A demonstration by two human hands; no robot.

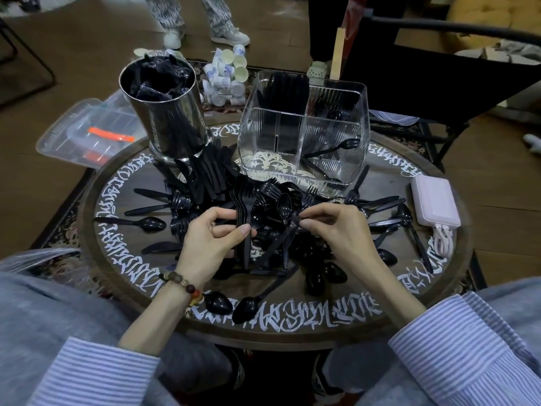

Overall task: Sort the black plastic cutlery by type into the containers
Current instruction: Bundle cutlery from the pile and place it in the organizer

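Left hand [215, 234] gripping a nested bundle of forks [245, 200], handles toward the body, tines pointing away. Right hand [336, 227], just beside, pinching one more fork [295, 221] by its handle, long axis slanting up and away, tines just right of the bundle. Likely next: sliding it leftward onto the stack. Beyond both hands, loose black cutlery heaped on round table [292, 332]. Farther ahead, clear divided container [304, 124] holding a few spoons; left of it, steel canister [164, 106].

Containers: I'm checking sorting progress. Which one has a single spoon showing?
The clear divided container: its front right compartment shows one spoon. The steel canister is crammed full.
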